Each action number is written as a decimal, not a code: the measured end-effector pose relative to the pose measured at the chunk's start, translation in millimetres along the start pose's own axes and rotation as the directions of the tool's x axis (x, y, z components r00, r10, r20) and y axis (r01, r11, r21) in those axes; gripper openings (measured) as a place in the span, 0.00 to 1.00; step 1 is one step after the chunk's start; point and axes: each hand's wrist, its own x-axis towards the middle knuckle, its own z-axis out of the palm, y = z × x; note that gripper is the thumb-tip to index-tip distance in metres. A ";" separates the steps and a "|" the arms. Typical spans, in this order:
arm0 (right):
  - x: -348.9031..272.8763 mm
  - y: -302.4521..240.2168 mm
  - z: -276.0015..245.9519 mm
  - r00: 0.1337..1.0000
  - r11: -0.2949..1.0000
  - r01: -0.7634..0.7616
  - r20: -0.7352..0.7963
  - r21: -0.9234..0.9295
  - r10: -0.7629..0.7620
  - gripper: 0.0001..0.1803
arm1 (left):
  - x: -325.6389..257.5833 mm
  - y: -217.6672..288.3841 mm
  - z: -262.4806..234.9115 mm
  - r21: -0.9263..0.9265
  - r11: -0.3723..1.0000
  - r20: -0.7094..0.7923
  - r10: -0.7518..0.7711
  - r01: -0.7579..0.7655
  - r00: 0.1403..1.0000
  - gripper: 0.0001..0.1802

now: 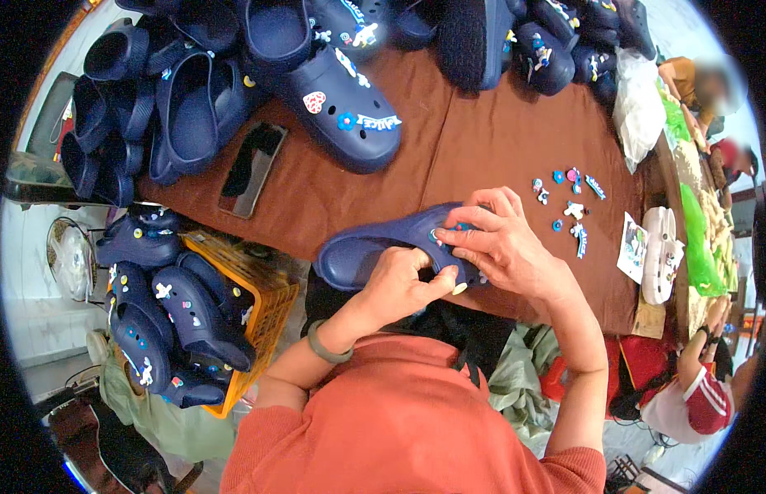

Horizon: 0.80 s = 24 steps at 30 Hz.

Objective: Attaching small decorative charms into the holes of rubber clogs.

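Left hand (412, 281) pinched the blue shoe (350, 255), fingers inside, thumb by a yellow charm (459, 289). I saw the shoe lie sideways at the bench's (490, 136) near edge, heel left, toe right. Right hand (506, 247) was nearer the toe; I couldn't tell if it pinched anything.

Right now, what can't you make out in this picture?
In the head view:
- Left hand's curled fingertips: hidden by the hand itself and the navy clog.
- That clog's toe: mostly covered by the right hand.
- Uppermost navy clogs: some cut off by the top edge.
- White card beside the white clog: print too small.
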 end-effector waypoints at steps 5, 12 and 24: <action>12.6 8.0 -2.2 0.992 0.997 0.080 0.096 -0.025 -0.077 0.12 | 5.1 -8.0 -1.2 0.115 0.978 -0.062 0.184 -0.177 0.981 0.15; 25.7 18.1 -0.7 0.978 0.956 0.117 0.134 0.269 -0.158 0.08 | -4.2 1.7 -11.7 0.124 0.976 0.099 0.169 -0.181 0.981 0.18; 8.8 36.5 35.9 0.996 0.840 0.044 -0.086 0.540 0.003 0.10 | 21.6 17.9 -56.1 0.631 0.656 0.115 0.450 -0.415 0.886 0.17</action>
